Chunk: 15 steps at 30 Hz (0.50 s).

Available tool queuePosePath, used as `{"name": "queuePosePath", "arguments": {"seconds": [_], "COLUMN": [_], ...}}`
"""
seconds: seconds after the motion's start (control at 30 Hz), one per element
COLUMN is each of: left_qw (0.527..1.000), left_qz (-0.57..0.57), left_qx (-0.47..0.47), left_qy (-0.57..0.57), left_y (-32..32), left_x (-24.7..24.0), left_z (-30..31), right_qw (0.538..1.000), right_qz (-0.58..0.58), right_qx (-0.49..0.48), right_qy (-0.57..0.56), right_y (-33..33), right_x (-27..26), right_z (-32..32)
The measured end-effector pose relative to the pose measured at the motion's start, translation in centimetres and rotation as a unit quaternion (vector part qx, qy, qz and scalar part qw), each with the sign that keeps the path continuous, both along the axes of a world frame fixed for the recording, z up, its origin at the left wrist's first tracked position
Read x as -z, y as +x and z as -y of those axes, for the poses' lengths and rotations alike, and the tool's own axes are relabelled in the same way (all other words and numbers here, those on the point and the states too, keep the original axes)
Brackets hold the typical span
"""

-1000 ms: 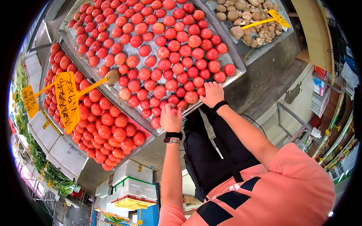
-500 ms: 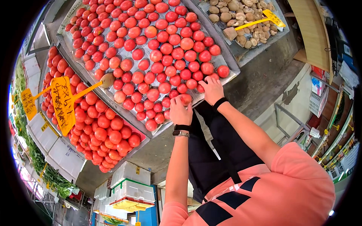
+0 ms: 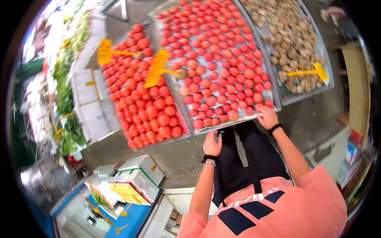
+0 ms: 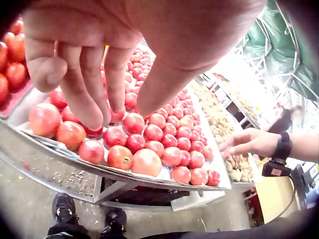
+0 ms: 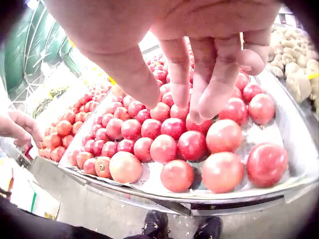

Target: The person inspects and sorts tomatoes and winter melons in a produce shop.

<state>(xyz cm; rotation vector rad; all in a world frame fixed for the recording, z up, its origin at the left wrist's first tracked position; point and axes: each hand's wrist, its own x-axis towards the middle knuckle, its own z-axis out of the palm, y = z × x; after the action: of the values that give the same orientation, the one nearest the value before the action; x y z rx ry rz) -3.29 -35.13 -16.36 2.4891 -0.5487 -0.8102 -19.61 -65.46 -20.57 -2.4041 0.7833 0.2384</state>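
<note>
A shallow paper-lined tray [image 5: 294,191] of red tomatoes [image 3: 225,73] lies before me. My left hand [image 3: 212,146] hangs just in front of its near edge, fingers loosely bent and nothing in them. In the left wrist view, those fingers [image 4: 84,99] overlap the front tomatoes. At the tray's near right corner is my right hand [image 3: 268,118], close by the last tomatoes there. Seen from the right wrist, its fingers [image 5: 217,92] point down over the tomatoes, fairly straight, holding nothing.
Left of the tray, a second bin holds heaped tomatoes [image 3: 147,115]; mushrooms [image 3: 291,37] fill another tray on the right. Yellow price signs [image 3: 157,68] stand among the produce. White foam boxes [image 3: 145,168] are stacked at the lower left, with leafy greens [image 3: 71,127] farther left.
The head view has swung left. My left hand has drawn back from a tomato at the near edge and now sits off the tray. The right hand stays near the right corner.
</note>
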Motion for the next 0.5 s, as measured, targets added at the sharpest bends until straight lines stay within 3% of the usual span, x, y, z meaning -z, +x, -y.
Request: {"name": "queuePosePath", "arguments": {"seconds": [0.3,0.43,0.5], "left_qw": [0.953,0.881,0.833], "left_qz": [-0.02,-0.04,-0.111], "left_qx": [-0.303,-0.469,-0.542], "left_qy": [-0.002,-0.032,-0.013], "left_y": [-7.4,-15.0,-18.4], "left_x": [-5.7,-1.5,0.0], "left_z": [-14.4,-21.3,-23.7], "right_qw": [0.995,0.979,0.969], "right_qz": [-0.002,-0.04,-0.041], "right_qx": [-0.085,-0.195,-0.215], "right_qy": [0.052,-0.043,-0.112], "right_y": [-1.5,0.3,2.4], "right_x": [-6.9,-8.3,-9.3], "right_z": [4.2,3.9,2.9]}}
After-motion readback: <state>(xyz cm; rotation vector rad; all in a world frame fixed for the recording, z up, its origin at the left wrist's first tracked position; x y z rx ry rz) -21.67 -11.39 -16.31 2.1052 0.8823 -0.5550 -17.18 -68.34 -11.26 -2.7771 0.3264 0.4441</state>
